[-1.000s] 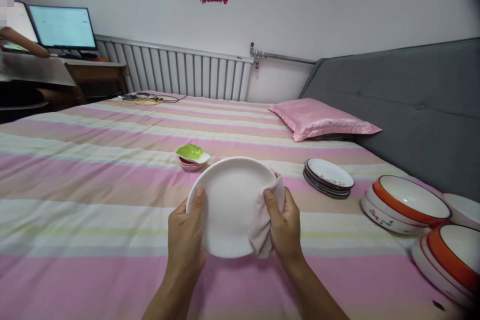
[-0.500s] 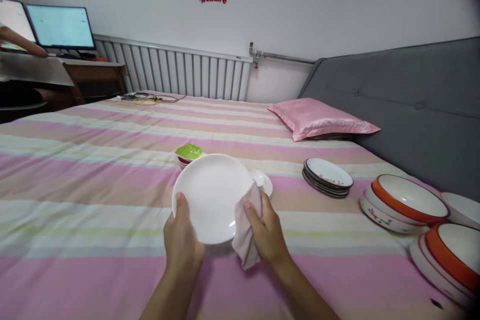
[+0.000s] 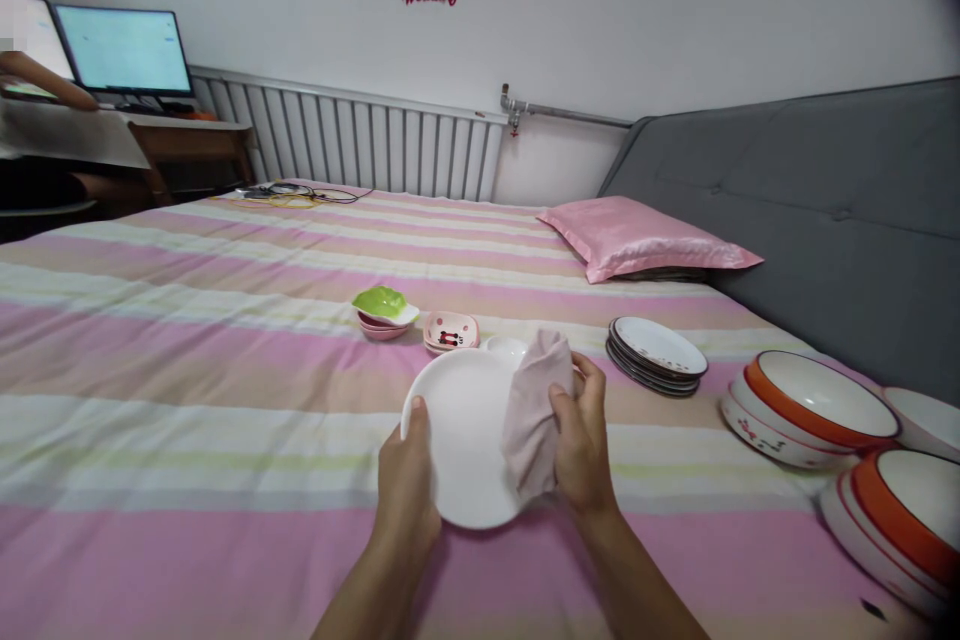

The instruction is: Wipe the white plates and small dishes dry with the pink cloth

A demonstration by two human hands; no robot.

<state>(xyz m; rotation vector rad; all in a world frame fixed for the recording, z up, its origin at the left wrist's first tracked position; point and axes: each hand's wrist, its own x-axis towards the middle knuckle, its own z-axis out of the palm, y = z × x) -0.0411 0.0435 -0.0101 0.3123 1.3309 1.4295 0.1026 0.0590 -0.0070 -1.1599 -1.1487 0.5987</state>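
Observation:
A round white plate (image 3: pixel 471 450) is held over the bed in front of me. My left hand (image 3: pixel 407 480) grips its left edge, thumb on the face and fingers hidden beneath. A pale pink cloth (image 3: pixel 538 420) covers the plate's right side, and my right hand (image 3: pixel 585 435) is closed on it at the rim. Just past the plate sit a small white dish (image 3: pixel 506 348), partly hidden, and pink patterned dishes (image 3: pixel 451 331). A green leaf-shaped bowl (image 3: pixel 382 303) rests on pink ones to their left.
Right of my hands stands a stack of dark-edged plates (image 3: pixel 658 352). Orange-rimmed bowls (image 3: pixel 814 410) are farther right, by the grey headboard (image 3: pixel 825 160). A pink pillow (image 3: pixel 649 235) and cables (image 3: pixel 300 194) lie farther back. At left, a person's arm (image 3: pixel 56 82) rests on a desk with monitors.
Both hands and the plate have moved right and toward me, uncovering the pink patterned dishes. The cloth has shifted up and right along the plate's right side.

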